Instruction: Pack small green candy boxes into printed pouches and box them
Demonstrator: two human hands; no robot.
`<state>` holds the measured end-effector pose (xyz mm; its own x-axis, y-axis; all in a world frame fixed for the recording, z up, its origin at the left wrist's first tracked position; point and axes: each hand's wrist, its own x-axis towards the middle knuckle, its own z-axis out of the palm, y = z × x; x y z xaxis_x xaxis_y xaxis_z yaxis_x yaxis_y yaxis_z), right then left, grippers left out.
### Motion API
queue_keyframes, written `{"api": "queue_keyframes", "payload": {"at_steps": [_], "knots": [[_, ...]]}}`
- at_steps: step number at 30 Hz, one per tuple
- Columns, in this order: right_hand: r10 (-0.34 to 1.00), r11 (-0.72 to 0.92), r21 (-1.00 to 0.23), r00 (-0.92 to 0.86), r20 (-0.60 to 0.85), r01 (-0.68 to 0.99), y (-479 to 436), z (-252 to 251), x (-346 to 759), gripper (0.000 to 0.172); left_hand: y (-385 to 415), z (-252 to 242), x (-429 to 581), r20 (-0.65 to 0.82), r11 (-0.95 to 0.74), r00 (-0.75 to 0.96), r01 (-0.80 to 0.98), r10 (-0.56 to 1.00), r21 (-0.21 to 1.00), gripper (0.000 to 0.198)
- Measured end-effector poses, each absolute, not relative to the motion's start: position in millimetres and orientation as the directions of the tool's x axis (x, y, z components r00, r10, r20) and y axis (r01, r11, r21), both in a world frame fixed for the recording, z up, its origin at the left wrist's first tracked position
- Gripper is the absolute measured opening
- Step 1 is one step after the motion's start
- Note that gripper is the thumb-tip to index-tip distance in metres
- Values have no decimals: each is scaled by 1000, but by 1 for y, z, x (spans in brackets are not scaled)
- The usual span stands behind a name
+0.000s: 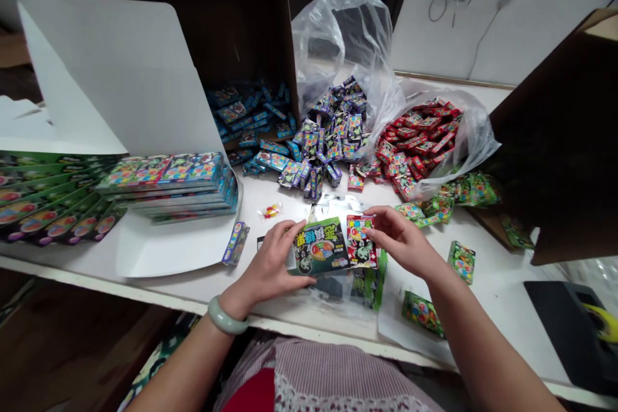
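My left hand [270,264] grips the left edge of a green printed card pack [321,248] held just above the white table [193,283]. My right hand [403,241] pinches a small red box [361,241] against the right side of that pack. A pale green bangle [226,318] sits on my left wrist. Clear plastic wrapping [333,293] lies under both hands.
Piles of small boxes lie behind: blue ones [251,119] in a brown carton, purple ones [328,141] and red ones [418,138] in clear bags, green ones [461,193] at right. Stacked flat packs [174,183] rest on white card at left. A black device [574,335] sits at right.
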<state>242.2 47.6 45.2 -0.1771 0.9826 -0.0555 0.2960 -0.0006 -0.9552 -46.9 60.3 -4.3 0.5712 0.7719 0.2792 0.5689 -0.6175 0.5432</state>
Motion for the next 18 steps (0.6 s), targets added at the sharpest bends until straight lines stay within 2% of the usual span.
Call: {"api": "queue_keyframes", "payload": {"at_steps": [7, 12, 18], "knots": [[988, 80, -951, -153, 35, 298, 46, 44, 239, 24, 58, -5, -49, 260, -566, 520, 604, 813, 561, 105], [960, 41, -915, -269, -75, 402, 50, 49, 243, 27, 56, -5, -48, 275, -616, 565, 600, 778, 510, 107], [931, -19, -930, -333, -150, 366, 60, 39, 237, 34, 54, -7, -42, 280, -631, 578, 598, 767, 494, 106]]}}
